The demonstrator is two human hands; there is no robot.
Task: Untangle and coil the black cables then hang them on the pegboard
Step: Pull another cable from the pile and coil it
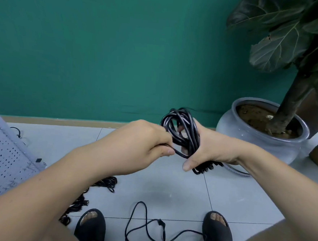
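Note:
A coil of black cable [182,125] sits in front of me at chest height, and my right hand [205,151] holds it with the loops passing through the palm. My left hand [143,142] pinches a strand of that cable just left of the coil. A loose black cable [146,230] sprawls on the floor between my feet. More black cables [105,182] lie bunched on the floor at the lower left, partly hidden by my left forearm. The grey pegboard [1,162] leans at the far left.
A grey ceramic pot [256,138] with a large-leaved plant stands at the right against the green wall. My feet in dark slippers [217,233] are on the pale tiled floor. A brown box edge shows at the far right.

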